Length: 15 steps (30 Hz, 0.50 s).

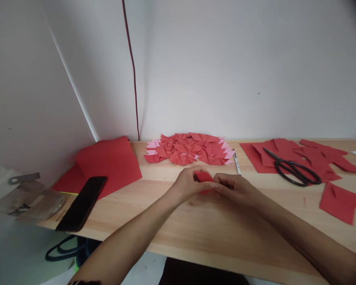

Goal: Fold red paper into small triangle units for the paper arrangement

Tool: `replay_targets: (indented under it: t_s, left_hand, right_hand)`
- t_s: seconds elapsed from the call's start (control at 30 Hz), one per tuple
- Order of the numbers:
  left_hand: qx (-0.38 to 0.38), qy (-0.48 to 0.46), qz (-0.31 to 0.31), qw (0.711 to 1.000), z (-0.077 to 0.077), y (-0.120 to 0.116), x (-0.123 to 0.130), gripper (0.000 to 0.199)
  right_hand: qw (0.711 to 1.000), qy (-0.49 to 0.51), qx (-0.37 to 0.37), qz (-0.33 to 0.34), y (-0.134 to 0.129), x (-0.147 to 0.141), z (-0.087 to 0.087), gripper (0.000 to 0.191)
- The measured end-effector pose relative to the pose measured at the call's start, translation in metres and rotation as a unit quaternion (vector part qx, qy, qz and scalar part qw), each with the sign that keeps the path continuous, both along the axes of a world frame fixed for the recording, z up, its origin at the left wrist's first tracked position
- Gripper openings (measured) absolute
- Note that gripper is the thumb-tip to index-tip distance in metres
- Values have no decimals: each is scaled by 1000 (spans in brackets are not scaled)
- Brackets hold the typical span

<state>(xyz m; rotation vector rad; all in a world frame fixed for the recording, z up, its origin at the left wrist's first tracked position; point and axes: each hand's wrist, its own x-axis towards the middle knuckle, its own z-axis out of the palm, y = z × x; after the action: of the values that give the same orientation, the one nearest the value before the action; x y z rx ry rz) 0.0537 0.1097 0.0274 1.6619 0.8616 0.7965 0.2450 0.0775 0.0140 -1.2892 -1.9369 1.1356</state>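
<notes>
A small piece of red paper (204, 177) is held between my two hands above the middle of the table. My left hand (187, 184) has its fingers behind it and its thumb in front. My right hand (231, 186) is closed at the paper's right edge, thumb and fingers pinched close to my left thumb. Behind the hands lies a pile of folded red and pink paper pieces (186, 149), near the wall. A thin white pen (237, 163) rests just right of that pile.
Black-handled scissors (293, 168) lie on red paper pieces (277, 152) at the right, with another red piece (339, 202) nearer. Large red sheets (109, 162), a dark phone (83, 204) and a clear plastic container (44, 204) are at the left of the wooden table (213, 237).
</notes>
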Motion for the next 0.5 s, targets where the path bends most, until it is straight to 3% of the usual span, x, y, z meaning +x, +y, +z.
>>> replay_targets:
  t_s: [0.13,0.3,0.5]
  left_hand:
    - [-25,-27,27,999,0,-1,2,17]
    - [-77,-54,46,995,-4,-2,1,26]
    - [-95,-43,13,994,-2,1,-2,31]
  right_hand:
    - [1000,-20,14,12,-2,-2,-1,31]
    - [1000,-23,11,13,-2,-3,-1,30]
    - [1000,-27,14,4,-3,-3,2,30]
